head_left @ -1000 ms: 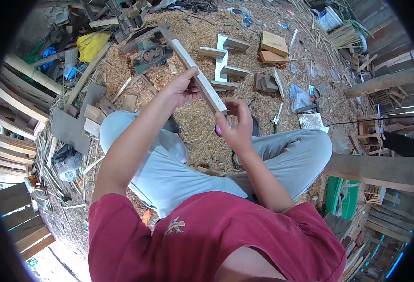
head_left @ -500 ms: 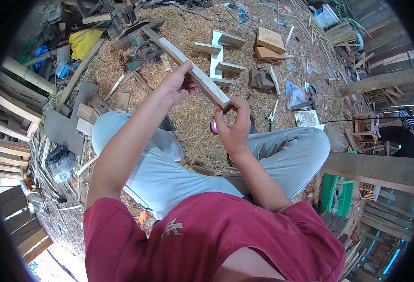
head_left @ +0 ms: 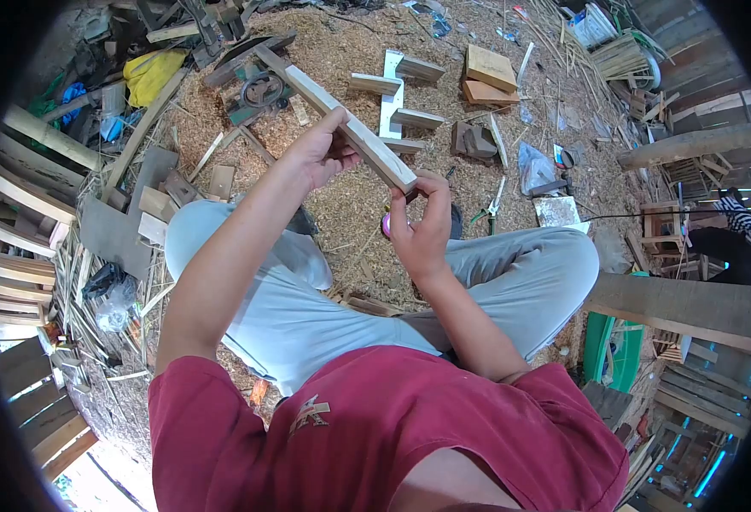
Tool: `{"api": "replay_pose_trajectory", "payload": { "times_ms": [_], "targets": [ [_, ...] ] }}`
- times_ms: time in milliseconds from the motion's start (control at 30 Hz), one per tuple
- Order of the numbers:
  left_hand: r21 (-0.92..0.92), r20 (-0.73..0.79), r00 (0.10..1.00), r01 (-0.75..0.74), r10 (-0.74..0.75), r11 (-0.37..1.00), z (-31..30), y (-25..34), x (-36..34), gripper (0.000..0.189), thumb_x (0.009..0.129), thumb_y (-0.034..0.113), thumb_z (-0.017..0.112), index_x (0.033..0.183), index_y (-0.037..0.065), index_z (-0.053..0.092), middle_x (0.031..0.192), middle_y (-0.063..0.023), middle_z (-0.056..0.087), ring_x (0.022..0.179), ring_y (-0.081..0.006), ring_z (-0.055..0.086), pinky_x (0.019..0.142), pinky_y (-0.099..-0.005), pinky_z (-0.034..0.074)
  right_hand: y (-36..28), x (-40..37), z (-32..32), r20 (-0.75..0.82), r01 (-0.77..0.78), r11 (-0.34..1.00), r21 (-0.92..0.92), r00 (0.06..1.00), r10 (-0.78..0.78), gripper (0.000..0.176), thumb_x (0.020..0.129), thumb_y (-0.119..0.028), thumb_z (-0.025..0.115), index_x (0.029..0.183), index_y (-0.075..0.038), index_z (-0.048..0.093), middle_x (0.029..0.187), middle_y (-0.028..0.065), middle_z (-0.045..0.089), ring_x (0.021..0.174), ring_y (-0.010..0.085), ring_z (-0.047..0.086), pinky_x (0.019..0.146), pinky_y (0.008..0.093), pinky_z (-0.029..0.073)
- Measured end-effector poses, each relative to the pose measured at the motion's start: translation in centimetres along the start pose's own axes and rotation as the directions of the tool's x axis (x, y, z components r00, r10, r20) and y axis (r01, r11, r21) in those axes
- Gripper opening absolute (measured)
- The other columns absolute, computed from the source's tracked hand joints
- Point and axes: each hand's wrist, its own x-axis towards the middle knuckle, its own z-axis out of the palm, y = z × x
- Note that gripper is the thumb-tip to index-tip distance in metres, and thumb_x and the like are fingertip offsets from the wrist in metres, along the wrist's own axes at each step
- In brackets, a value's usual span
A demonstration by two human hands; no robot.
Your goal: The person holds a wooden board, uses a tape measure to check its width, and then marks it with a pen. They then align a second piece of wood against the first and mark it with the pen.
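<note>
A long wooden bar [head_left: 354,130] is held up slantwise over the sawdust floor, its near end between my two hands. My left hand [head_left: 317,154] is closed around the bar partway along, thumb on top. My right hand [head_left: 424,224] pinches the near end, with thumb and forefinger at its corner. Beyond the bar lies a pale slat [head_left: 391,102] with several short wooden pieces standing across it. A pink round object [head_left: 387,224] shows partly beside my right hand.
Two stacked wood blocks [head_left: 490,70] lie at the upper right, above a dark block [head_left: 474,142]. Green-handled pliers [head_left: 490,210] rest near my right knee. A green basin [head_left: 612,352] is at the right. Part of a person [head_left: 730,247] shows at the far right.
Both hands keep their hold on the bar. The bar and my right hand have shifted very slightly to the left; little else differs.
</note>
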Motion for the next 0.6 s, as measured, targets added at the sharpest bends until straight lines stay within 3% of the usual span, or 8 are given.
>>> {"api": "replay_pose_trajectory", "payload": {
  "times_ms": [600],
  "targets": [
    [0.016, 0.014, 1.0, 0.023, -0.023, 1.0, -0.29, -0.15, 0.39, 0.029, 0.091, 0.031, 0.072, 0.102, 0.007, 0.062, 0.101, -0.0123, 0.061, 0.097, -0.0257, 0.063, 0.097, -0.0443, 0.056, 0.05, -0.13, 0.17, -0.003, 0.025, 0.998, -0.063, 1.0, -0.026, 0.031, 0.088, -0.002, 0.07, 0.112, 0.002, 0.051, 0.113, 0.0224, 0.06, 0.1, 0.0393, 0.062, 0.085, 0.0437, 0.05]
  ]
}}
